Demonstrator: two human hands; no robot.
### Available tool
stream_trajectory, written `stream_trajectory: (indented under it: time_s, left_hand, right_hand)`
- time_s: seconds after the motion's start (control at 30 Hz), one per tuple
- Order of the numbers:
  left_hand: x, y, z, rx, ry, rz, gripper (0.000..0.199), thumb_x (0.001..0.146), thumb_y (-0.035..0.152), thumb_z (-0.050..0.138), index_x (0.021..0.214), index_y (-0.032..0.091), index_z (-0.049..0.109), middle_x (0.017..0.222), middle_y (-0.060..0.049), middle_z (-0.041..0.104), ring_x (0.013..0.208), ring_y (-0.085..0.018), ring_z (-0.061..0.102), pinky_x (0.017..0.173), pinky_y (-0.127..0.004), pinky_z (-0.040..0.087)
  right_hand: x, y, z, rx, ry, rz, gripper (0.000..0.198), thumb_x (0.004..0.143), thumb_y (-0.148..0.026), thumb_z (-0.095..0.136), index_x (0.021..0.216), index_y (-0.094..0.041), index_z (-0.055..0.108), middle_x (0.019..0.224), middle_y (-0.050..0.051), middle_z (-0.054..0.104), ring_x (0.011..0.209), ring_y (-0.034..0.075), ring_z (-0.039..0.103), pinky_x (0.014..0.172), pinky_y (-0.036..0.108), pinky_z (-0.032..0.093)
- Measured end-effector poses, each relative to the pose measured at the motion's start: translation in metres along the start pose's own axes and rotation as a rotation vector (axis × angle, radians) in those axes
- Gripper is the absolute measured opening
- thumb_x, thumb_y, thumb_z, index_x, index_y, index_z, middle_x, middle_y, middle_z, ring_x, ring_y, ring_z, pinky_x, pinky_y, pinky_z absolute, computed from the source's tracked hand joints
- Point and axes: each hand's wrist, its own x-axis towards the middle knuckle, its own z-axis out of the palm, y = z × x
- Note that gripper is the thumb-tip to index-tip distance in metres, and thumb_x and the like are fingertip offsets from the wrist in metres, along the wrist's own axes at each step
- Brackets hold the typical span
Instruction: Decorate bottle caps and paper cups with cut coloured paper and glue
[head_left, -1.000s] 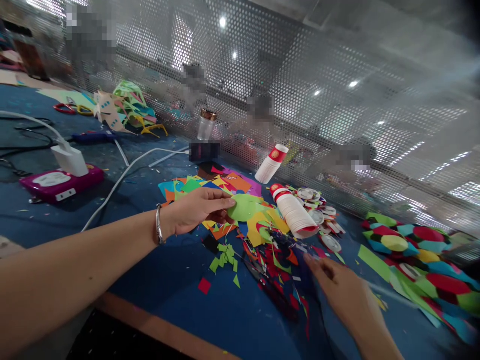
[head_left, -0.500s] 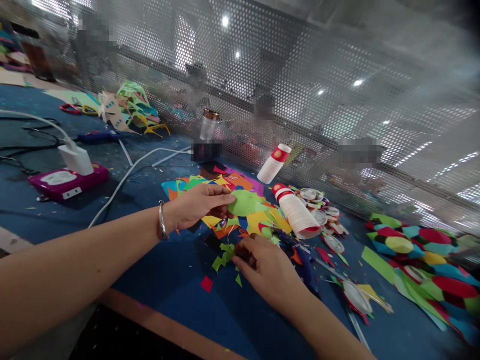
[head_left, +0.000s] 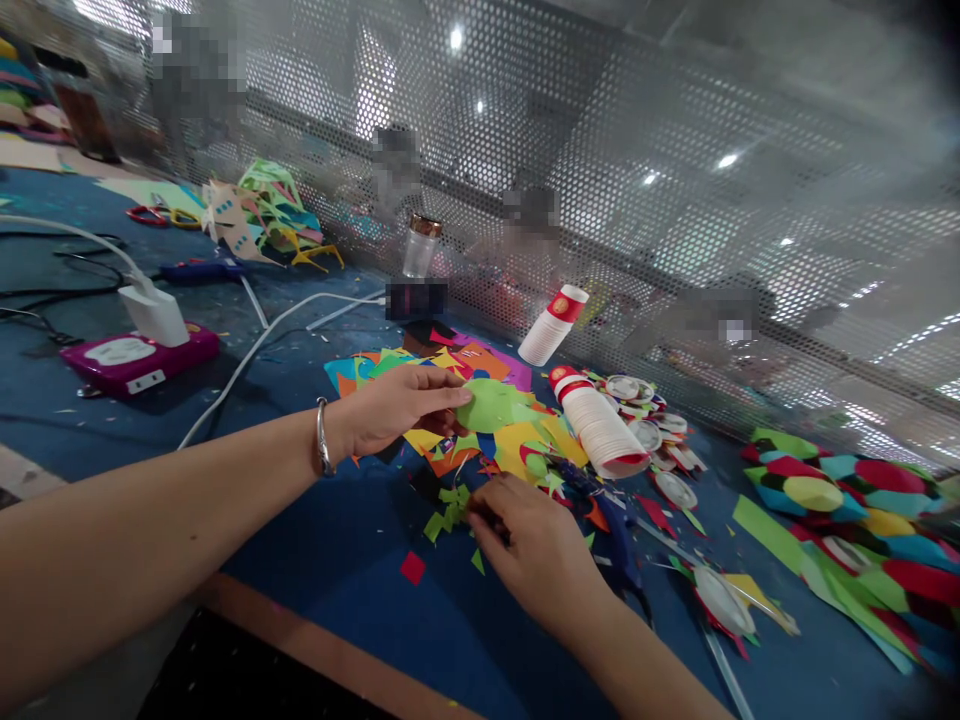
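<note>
Between the thumb and fingers of my left hand (head_left: 405,408) is a rounded light green paper piece (head_left: 491,406), held above a heap of coloured paper scraps (head_left: 517,450). My right hand (head_left: 529,535) rests low over the blue table, its fingers curled in and pressed together. Its fingertips are partly hidden, so whatever they pinch cannot be made out. Small green paper bits (head_left: 448,512) lie just left of those fingertips. A red paper square (head_left: 412,568) lies nearer me. Right of my right hand is a blue glue gun (head_left: 621,535), partly covered by scraps.
One stack of paper cups (head_left: 551,330) stands tilted at the back; another cup stack (head_left: 600,425) lies on its side. A magenta power strip (head_left: 135,362) with a white cable is at left. Colourful paper pieces (head_left: 855,510) fill the right. Perforated metal mesh (head_left: 600,130) borders the back.
The view has shifted slightly, so the table things sit a little differently in it. Both hands keep nearly the same pose, with the green paper still in my left hand.
</note>
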Motion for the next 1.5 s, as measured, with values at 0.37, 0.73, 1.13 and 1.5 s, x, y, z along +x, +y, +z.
stream_trajectory:
  time_s: [0.37, 0.73, 1.13, 1.5]
  left_hand:
    - [0.002, -0.002, -0.003, -0.005, 0.029, -0.004, 0.017, 0.086, 0.031, 0.074, 0.092, 0.016, 0.068, 0.088, -0.001, 0.071, 0.077, -0.013, 0.068, 0.082, -0.031, 0.050]
    - [-0.003, 0.003, 0.002, 0.110, -0.053, -0.003, 0.018, 0.086, 0.035, 0.073, 0.091, 0.018, 0.073, 0.091, -0.004, 0.072, 0.079, -0.014, 0.067, 0.080, -0.030, 0.051]
    - [-0.003, -0.007, 0.007, 0.244, -0.109, 0.026, 0.025, 0.081, 0.041, 0.076, 0.097, 0.021, 0.076, 0.090, -0.003, 0.076, 0.075, -0.015, 0.067, 0.074, -0.028, 0.053]
    - [-0.005, -0.009, 0.010, 0.225, -0.137, 0.009, 0.022, 0.077, 0.036, 0.078, 0.092, 0.021, 0.074, 0.085, -0.002, 0.072, 0.072, -0.014, 0.066, 0.070, -0.028, 0.053]
  right_hand:
    - [-0.003, 0.014, -0.016, 0.382, 0.021, 0.189, 0.018, 0.097, -0.027, 0.053, 0.082, -0.021, 0.061, 0.072, 0.000, 0.062, 0.064, 0.016, 0.055, 0.056, 0.027, 0.041]
    - [-0.001, 0.018, -0.027, 0.834, 0.183, 0.349, 0.022, 0.086, -0.039, 0.067, 0.082, -0.019, 0.060, 0.063, -0.001, 0.064, 0.053, 0.013, 0.060, 0.047, 0.023, 0.051]
    - [-0.003, 0.012, -0.028, 0.779, 0.295, 0.290, 0.018, 0.087, -0.036, 0.068, 0.091, -0.020, 0.062, 0.069, -0.001, 0.064, 0.057, 0.014, 0.063, 0.049, 0.023, 0.052]
    - [-0.005, 0.014, -0.022, 0.632, 0.341, 0.229, 0.015, 0.092, -0.035, 0.064, 0.092, -0.021, 0.063, 0.075, 0.000, 0.064, 0.062, 0.015, 0.062, 0.057, 0.027, 0.052]
